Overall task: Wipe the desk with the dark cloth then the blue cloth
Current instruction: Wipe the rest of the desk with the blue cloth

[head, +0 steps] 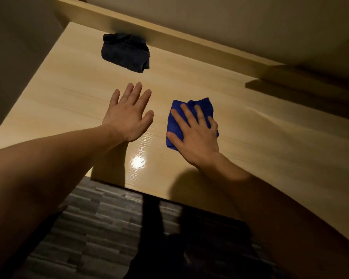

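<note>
Left hand [129, 113] spread flat, nothing held, low over worktop [270, 150]. Right hand [196, 135] pressed flat on blue cloth [203, 103]. Dark cloth [125, 53] set aside, bunched at rear edge. Second step, blue-cloth wiping, judged in hand; even pressure and unwiped areas to be covered next.

Half of blue cloth [206, 105] hidden under right hand [197, 141].

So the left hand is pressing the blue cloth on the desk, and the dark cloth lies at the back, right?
No, the right hand presses the blue cloth on the desk; the head view shows it. The dark cloth does lie at the back.
</note>
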